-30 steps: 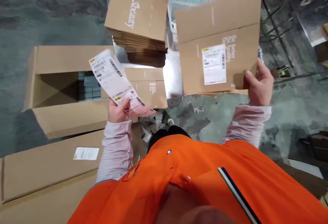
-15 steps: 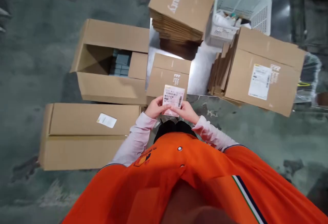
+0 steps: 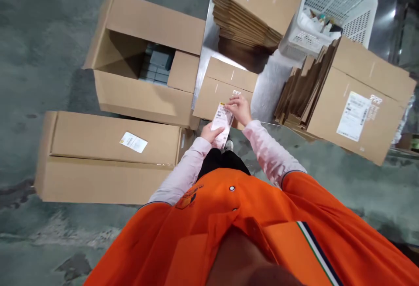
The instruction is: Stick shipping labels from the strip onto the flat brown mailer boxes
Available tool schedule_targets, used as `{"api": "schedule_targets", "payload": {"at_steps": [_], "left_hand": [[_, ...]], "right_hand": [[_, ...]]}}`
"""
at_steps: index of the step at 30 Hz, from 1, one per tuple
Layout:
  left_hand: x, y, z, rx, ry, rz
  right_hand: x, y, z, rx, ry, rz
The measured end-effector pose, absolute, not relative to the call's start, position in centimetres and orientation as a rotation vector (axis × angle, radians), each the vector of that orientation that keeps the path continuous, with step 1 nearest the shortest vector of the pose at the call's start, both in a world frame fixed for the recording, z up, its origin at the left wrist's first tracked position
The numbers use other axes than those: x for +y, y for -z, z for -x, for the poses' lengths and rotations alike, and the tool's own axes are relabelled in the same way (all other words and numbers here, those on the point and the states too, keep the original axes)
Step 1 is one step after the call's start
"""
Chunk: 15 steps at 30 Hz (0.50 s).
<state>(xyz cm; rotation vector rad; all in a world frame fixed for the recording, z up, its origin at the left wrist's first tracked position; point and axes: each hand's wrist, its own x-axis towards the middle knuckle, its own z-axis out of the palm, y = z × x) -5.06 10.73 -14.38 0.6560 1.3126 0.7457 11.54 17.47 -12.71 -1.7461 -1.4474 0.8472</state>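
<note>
A white printed shipping label (image 3: pixel 221 124) is held in front of my body, tilted, over the near edge of a flat cardboard box (image 3: pixel 225 81) on the metal table. My left hand (image 3: pixel 211 133) is closed on the label's lower left side, thumb lying across its face. At the upper right corner of the label, my right hand (image 3: pixel 239 110) pinches the edge with thumb and fingertips. Part of the box's white print is covered by my right hand.
A stack of flattened cartons (image 3: pixel 258 2) and a white basket (image 3: pixel 327 20) of small items stand on the metal table (image 3: pixel 265 98). Labelled cartons (image 3: pixel 356 98) lean at right. At left are an open carton (image 3: pixel 147 7) with grey boxes inside and a closed labelled carton (image 3: pixel 98 177).
My right hand has moved up from the label's lower edge to its top right corner. More of the label's length shows now. The view has shifted and turned slightly.
</note>
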Motion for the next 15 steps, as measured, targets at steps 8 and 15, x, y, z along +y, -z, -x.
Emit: {"api": "schedule_targets", "payload": {"at_steps": [8,15], "left_hand": [[5.1,18.7,10.9,1.466,-0.492,-0.449],[6.2,15.5,15.4,1.446,-0.645,-0.590]], "right_hand": [[26.0,18.8,-12.2,-1.698,-0.458,2.167],[14.7,17.7,-7.3,-2.685,-0.813,1.337]]}}
